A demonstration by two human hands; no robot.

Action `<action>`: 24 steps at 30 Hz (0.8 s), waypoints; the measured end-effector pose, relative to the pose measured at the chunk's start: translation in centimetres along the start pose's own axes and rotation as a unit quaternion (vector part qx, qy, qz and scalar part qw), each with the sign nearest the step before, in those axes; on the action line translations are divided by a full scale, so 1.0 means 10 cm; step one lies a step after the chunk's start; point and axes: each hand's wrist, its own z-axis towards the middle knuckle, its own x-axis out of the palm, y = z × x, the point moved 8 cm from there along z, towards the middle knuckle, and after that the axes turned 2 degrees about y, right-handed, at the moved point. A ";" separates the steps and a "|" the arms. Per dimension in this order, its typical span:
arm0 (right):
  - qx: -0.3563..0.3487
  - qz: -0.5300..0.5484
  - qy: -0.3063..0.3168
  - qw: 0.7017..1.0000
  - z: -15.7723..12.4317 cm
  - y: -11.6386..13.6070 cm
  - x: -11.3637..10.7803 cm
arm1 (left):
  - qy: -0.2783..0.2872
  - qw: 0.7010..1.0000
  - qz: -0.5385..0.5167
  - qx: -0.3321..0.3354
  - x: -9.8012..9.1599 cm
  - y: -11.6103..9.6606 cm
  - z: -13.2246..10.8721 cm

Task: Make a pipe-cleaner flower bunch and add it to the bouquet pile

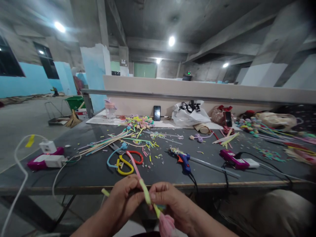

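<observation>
Both of my hands are closed on a thin craft stem held just in front of the table's near edge. The stem is pink at its upper end, yellow-green in the middle, and ends low down in a pink fluffy flower. My left hand pinches the stem from the left, with a short yellow-green piece sticking out beside its fingers. My right hand pinches it from the right, just above the flower.
On the dark table lie scissors with coloured handles, a blue glue gun, long sticks, scattered cuttings, a power strip at left and another at right. A white bag and phones stand at the back.
</observation>
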 end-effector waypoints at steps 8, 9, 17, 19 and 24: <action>-0.198 -0.462 -0.140 0.853 -0.09 0.43 0.10 | -0.063 0.990 -0.041 -0.116 -0.01 0.19 -0.09; -0.272 -0.545 -0.144 0.779 -0.14 0.51 0.21 | -0.070 0.987 -0.051 -0.137 0.01 0.25 -0.10; -0.416 -0.749 -0.098 0.506 -0.21 0.35 0.51 | -0.083 0.945 -0.195 -0.250 0.26 0.64 -0.13; -0.375 -0.716 -0.111 0.578 -0.15 0.38 0.41 | -0.078 0.958 -0.127 -0.244 0.19 0.59 -0.16; -0.061 -0.398 -0.033 0.915 0.09 0.07 0.00 | -0.028 0.992 -0.045 -0.113 0.09 0.28 -0.17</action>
